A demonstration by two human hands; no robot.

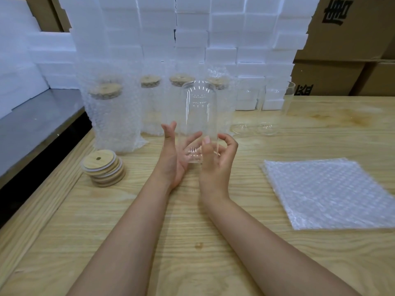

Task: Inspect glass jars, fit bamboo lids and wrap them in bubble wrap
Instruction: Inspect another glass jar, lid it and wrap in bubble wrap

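In the middle of the frame a clear glass jar (198, 112) is held upright above the wooden table (192, 231), between both hands. The left hand (173, 157) lies flat against the jar's lower left side. Its fingers are straight and show through the glass, and its thumb points up. The right hand (218, 161) grips the jar's lower right side, with the thumb pressed to the near wall and the fingers curled round the edge. I cannot tell which end of the jar is the mouth.

At the left of the frame, just beside the left forearm, a leaning stack of bamboo lids (103, 169) sits on the table; the top lid has a small hole in it. Behind the stack and the held jar stands a row of wrapped jars (113, 118), each with a bamboo lid on and covered in bubble wrap. To the right of that row, a few bare glass jars (269, 112) stand on the table.

At the right of the frame a pile of bubble wrap sheets (327, 193) lies flat, well apart from the hands. White foam blocks (192, 28) are stacked across the top of the frame, with cardboard boxes (342, 50) at the upper right.
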